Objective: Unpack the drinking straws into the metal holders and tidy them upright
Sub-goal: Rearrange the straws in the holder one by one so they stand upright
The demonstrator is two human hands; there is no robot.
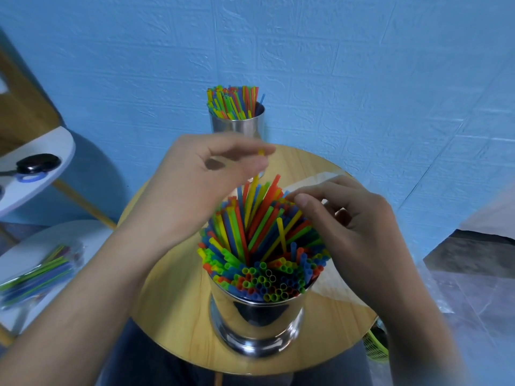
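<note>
A shiny metal holder (256, 321) stands near the front of the round wooden table (178, 310), packed with coloured straws (259, 246); some lean and stick up above the rest. My left hand (195, 185) pinches the top of a yellow straw (252, 196) that rises out of the bunch. My right hand (354, 229) rests its fingertips on the straw tops at the holder's right side, holding nothing. A second metal holder (237, 123) full of straws (232, 101) stands at the table's far edge by the wall.
A clear plastic wrapper (312, 182) lies on the table behind my right hand. A pack of straws (39, 274) lies on a white shelf at the left. A black object (37, 162) sits on the upper white shelf. A blue wall stands close behind.
</note>
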